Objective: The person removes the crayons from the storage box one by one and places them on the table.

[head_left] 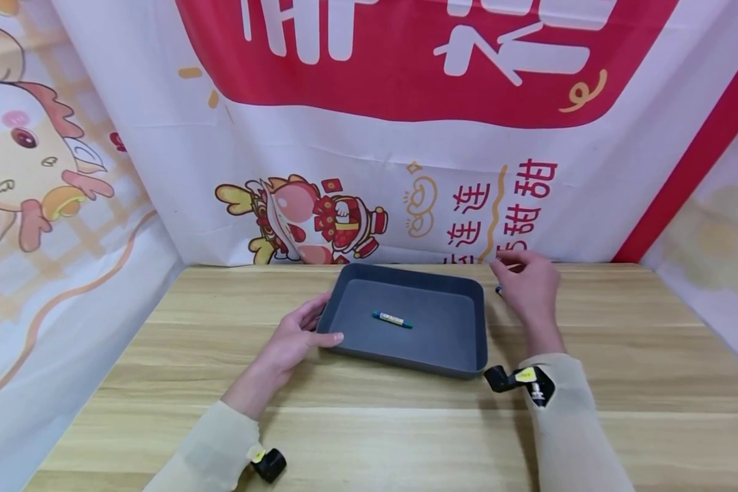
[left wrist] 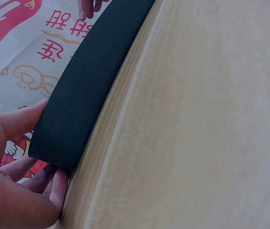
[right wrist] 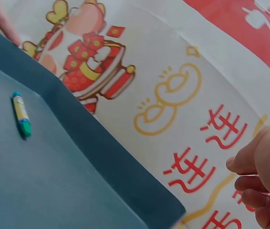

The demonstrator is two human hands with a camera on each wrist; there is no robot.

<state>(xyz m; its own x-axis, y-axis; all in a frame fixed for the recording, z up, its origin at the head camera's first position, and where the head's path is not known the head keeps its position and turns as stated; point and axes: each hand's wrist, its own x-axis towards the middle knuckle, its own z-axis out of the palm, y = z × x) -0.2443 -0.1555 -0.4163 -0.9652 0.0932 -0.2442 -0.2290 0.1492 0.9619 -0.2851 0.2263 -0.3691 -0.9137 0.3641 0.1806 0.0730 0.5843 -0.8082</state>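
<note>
A dark grey rectangular baking tray [head_left: 406, 287] rests on the wooden table. Inside it lies a green crayon [head_left: 392, 319] with a pale printed wrapper. My left hand [head_left: 292, 342] grips the tray's near left corner, thumb over the rim and fingers around the outer side; the left wrist view shows the fingertips low by the tabletop. Beyond the tray's right side is my right hand [head_left: 529, 283], its fingers loosely bent, with nothing visible between thumb and fingers in the right wrist view. A small blue-tipped item [head_left: 499, 290] peeks out beside that hand, mostly hidden by it.
The wooden table [head_left: 369, 437] extends in front of the tray and to both sides. A printed cloth [head_left: 357, 150] with red characters and cartoon figures hangs along the table's back edge. More patterned cloth [head_left: 67, 205] borders the left side.
</note>
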